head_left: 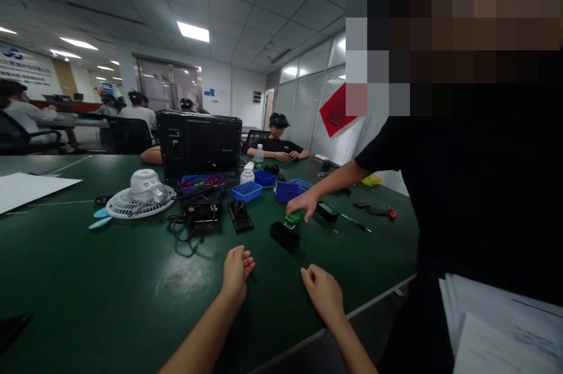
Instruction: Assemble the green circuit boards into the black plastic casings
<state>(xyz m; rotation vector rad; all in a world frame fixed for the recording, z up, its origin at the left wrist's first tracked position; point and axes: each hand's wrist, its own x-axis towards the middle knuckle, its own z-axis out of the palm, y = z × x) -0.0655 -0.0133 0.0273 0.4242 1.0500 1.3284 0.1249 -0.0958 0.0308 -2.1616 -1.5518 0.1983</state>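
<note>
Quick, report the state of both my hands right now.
Left hand: loosely curled; no held object shows, but its inside is hidden.
Right hand: curled, facing down; cannot tell whether it holds anything.

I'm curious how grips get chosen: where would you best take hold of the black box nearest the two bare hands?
Probably at the left end of the black box, pinched across its narrow width, with the left hand coming from the near left. The box is longer than wide, and the green circuit board and the co-worker's hand are just beyond its right part.
</note>
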